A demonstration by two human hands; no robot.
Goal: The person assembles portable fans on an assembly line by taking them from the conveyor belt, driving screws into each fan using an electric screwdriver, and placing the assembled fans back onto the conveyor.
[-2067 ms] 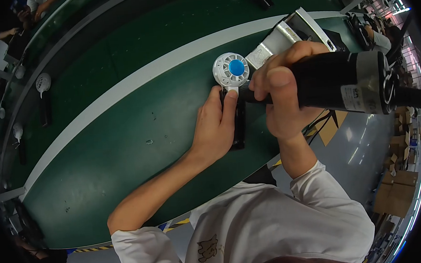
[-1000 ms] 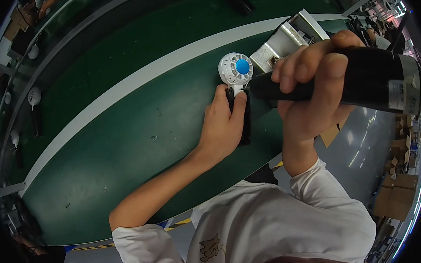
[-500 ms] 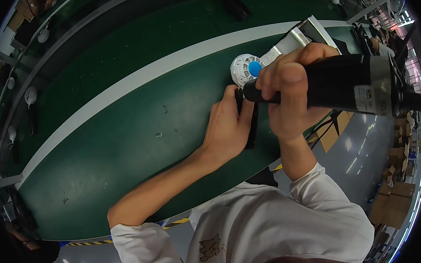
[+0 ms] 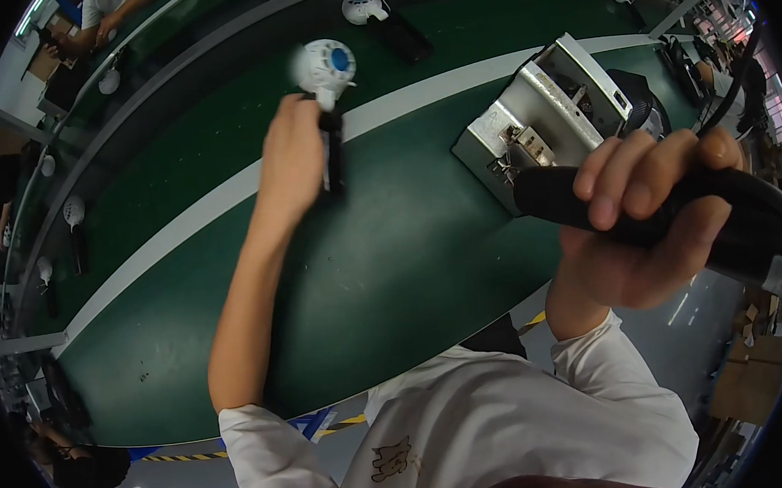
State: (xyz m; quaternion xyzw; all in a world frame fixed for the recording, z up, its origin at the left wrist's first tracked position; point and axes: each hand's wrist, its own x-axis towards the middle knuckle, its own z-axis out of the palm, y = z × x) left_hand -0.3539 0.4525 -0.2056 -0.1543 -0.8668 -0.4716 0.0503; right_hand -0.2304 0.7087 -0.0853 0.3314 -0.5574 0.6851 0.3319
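Note:
My left hand (image 4: 294, 155) is closed around the black handle (image 4: 334, 153) of a white round-headed appliance (image 4: 317, 66). Its head has a blue disc on one face and is slightly blurred, held above the green belt past the white strip. At the right, my right hand (image 4: 648, 217) grips a black corded power tool (image 4: 569, 193), cylindrical and shaped like an electric screwdriver. The tool's blunt end points left, towards a metal fixture (image 4: 548, 97) on the green table (image 4: 393, 271). No appliance is in the fixture.
Past the white strip (image 4: 408, 93), a similar appliance (image 4: 364, 8) lies on the green belt (image 4: 211, 130). More such appliances lie further left. Other people's hands (image 4: 104, 28) work across the line. Cardboard boxes (image 4: 754, 373) stand on the floor at the right.
My left hand has carried the appliance from beside the fixture up and left to over the belt. My right hand has drawn the power tool right and down, away from the appliance.

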